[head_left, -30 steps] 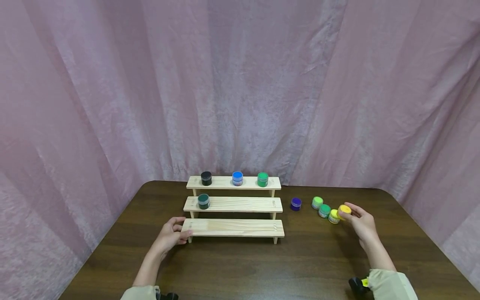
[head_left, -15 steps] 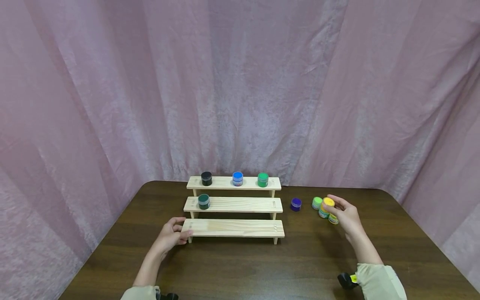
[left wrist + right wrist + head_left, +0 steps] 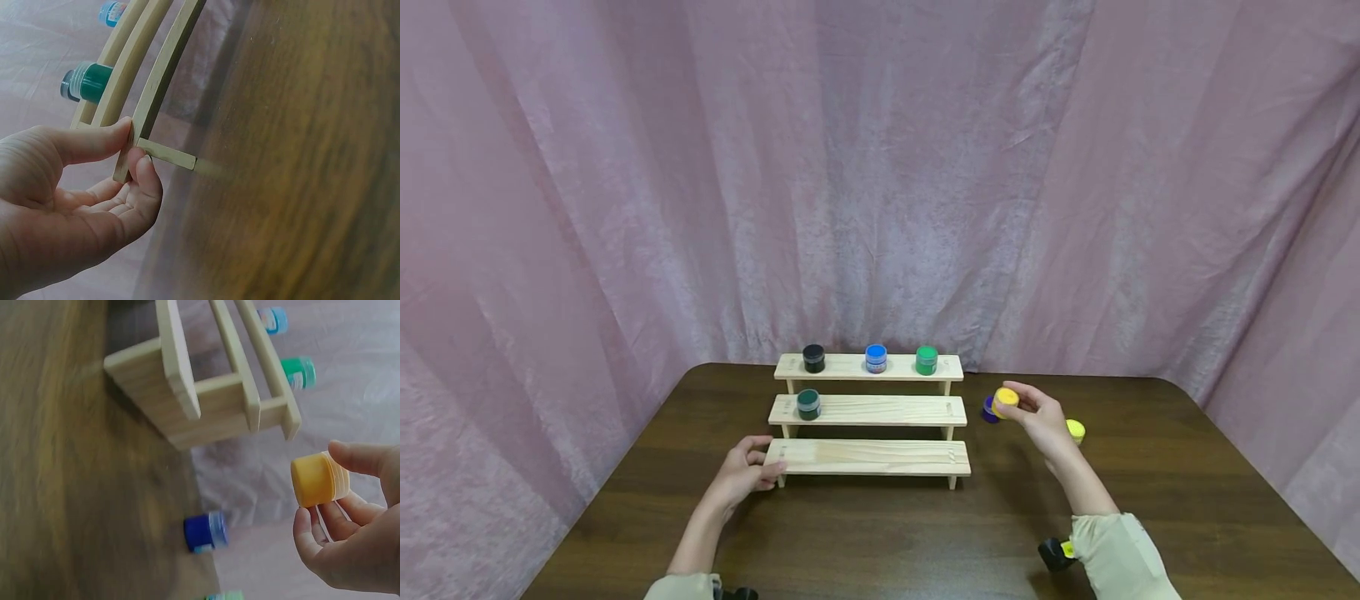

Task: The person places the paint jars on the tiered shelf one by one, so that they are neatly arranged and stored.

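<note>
My right hand (image 3: pixel 1037 419) pinches a yellow paint jar (image 3: pixel 314 479) between thumb and fingers, held up off the table. In the head view this jar overlaps a dark blue-purple paint jar (image 3: pixel 206 532) standing on the table. The left hand (image 3: pixel 739 475) grips the left end of the lowest step of a three-tier wooden rack (image 3: pixel 868 457), thumb on top and fingers beneath, as the left wrist view (image 3: pixel 81 206) shows. A dark green jar (image 3: pixel 808 404) stands at the left of the middle step. Black (image 3: pixel 813 358), blue (image 3: pixel 876 358) and green (image 3: pixel 927 360) jars stand along the top step.
A lighter yellow jar (image 3: pixel 1076 431) stands on the brown table (image 3: pixel 880 542) behind the right wrist. The right hand hides the light green and green jars in the head view. A pink curtain (image 3: pixel 880 183) hangs right behind the table's back edge.
My right hand has carried the yellow jar leftward, past the green jars and toward the rack. The left hand keeps its grip on the lowest step.
</note>
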### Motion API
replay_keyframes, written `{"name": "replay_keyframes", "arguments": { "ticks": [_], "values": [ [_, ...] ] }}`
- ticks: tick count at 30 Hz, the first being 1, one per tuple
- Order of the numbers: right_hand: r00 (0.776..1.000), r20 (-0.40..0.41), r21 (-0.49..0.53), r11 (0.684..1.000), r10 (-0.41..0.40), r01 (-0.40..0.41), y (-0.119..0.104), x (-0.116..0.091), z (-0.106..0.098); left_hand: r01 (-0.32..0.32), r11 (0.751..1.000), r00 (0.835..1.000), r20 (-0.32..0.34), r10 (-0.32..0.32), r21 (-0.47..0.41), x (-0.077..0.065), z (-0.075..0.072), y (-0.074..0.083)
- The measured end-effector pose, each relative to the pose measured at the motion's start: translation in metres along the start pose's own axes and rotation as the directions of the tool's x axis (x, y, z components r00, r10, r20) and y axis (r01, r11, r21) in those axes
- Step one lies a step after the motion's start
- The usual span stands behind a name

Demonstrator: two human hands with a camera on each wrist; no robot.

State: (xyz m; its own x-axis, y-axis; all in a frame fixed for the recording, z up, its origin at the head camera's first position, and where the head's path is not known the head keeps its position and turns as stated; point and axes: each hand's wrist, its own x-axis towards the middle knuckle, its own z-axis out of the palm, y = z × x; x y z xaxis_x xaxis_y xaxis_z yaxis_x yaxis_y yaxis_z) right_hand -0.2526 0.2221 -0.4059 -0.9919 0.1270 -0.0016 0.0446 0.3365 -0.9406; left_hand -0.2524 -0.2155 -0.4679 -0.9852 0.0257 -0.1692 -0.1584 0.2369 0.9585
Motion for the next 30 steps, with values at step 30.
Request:
{"name": "replay_keyframes", "arguments": {
  "ticks": [30],
  "values": [
    [0.981,0.16,0.082,0.991,-0.113,0.101,-0.05,0.01,0.091,-0.005,1.0,1.0,0.0,0.005,0.003,-0.002,0.0,0.002]
  ]
}}
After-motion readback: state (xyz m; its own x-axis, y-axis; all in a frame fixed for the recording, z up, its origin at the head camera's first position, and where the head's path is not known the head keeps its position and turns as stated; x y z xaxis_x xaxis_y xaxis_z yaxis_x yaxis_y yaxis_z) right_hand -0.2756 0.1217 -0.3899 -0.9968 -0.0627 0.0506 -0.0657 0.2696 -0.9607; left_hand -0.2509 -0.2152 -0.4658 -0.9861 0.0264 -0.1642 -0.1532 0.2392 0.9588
